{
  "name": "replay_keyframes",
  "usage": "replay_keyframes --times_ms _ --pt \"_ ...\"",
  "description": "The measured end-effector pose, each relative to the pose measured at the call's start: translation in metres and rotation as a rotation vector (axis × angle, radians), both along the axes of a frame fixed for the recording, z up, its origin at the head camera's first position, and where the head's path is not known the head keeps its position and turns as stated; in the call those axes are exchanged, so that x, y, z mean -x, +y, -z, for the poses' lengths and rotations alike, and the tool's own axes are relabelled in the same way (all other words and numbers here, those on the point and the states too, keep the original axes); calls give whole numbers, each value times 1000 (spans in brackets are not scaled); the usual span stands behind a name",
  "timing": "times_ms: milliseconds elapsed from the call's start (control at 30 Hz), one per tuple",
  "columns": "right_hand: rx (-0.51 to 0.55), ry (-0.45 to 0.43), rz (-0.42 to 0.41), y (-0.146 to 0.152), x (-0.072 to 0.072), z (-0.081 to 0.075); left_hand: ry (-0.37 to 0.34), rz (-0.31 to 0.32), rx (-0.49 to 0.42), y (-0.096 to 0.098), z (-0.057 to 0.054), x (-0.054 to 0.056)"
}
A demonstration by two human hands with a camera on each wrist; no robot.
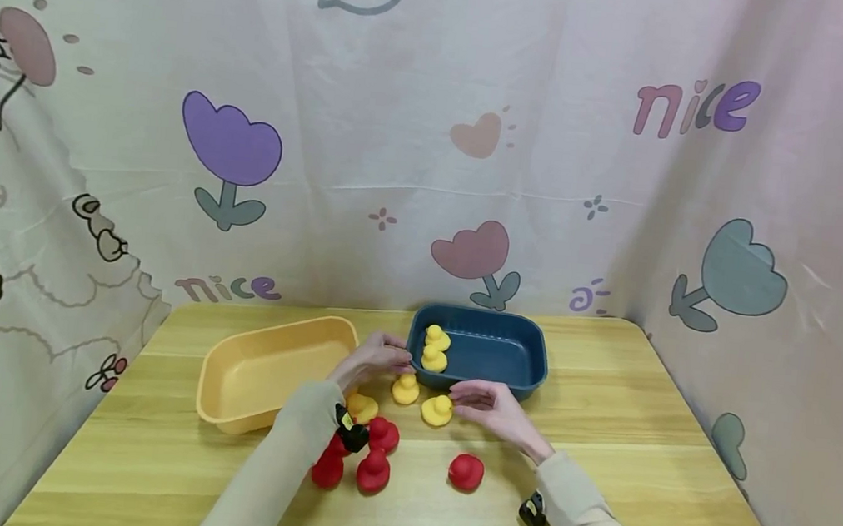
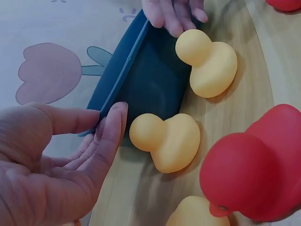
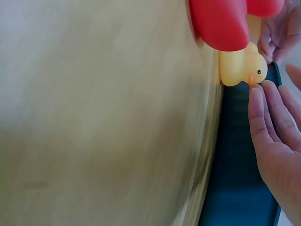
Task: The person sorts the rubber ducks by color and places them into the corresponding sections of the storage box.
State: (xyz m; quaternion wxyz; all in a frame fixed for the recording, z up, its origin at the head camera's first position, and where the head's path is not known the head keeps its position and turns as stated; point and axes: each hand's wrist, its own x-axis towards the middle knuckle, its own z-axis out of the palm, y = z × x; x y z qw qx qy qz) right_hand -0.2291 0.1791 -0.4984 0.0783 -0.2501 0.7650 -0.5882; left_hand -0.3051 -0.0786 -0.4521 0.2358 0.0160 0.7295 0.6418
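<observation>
Left hand pinching the blue tub by its rim; right hand, fingers outstretched, right at a yellow duck on the table, perhaps touching its beak; two more ducks inside the tub!

Two ducks — inside right-hand tray

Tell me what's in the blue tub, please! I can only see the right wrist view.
Observer: The head view shows two yellow ducks in the blue tub, at its left end.
Child: Is there another tub anywhere?
Observer: Yes, a yellow tub, to the left of the blue one.
Child: What's the left grip doing?
Observer: In the left wrist view, the left grip is pinching the blue tub's rim.
</observation>
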Motion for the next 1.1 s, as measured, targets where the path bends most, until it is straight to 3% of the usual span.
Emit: replay_keyframes --times_ms 300,633,800,1100 --pt "-81 28 -23 -3 4 4 51 -40 99 0 0 -1" --pt "-176 -42 -96 -1 10 7 -45 -31 63 -1 0 -9" --pt "-186 -19 -118 -4 12 7 -33 -47 50 -2 0 -10" --pt "-242 6 -40 -4 10 9 7 -50 36 -1 4 -12"
